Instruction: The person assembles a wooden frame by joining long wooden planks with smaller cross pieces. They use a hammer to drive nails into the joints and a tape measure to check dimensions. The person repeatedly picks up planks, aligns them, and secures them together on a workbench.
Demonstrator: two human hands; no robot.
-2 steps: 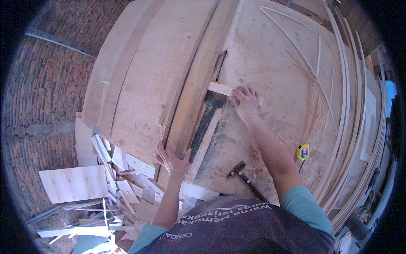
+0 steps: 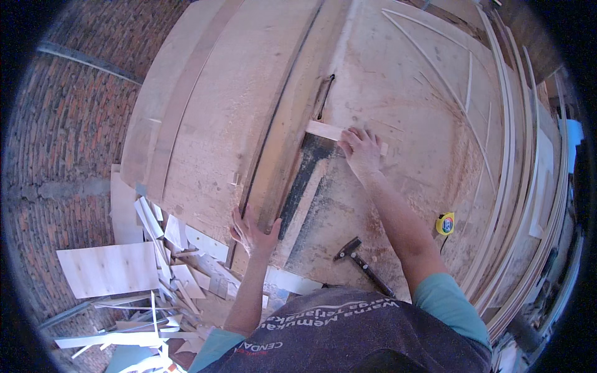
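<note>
My right hand [image 2: 360,147] is closed over a short pale wood strip [image 2: 324,130], fingers curled across it. The strip lies crosswise on the table, its left end against the long wooden fence [image 2: 283,124]. Just beyond the strip is a narrow slot [image 2: 324,96] in the tabletop, with a dark edge showing; whether a blade stands in it I cannot make out. My left hand [image 2: 254,233] rests on the near end of the fence, fingers spread and thumb out to the right. Between my hands runs a dark inset plate [image 2: 306,177] dusted with sawdust.
A hammer [image 2: 364,266] lies close to my body, and a yellow tape measure [image 2: 444,224] sits beyond my right forearm. Long thin strips [image 2: 429,55] lie at the right, beside stacked boards [image 2: 507,161]. Wood offcuts [image 2: 186,280] are heaped at the lower left, near a brick wall [image 2: 68,124].
</note>
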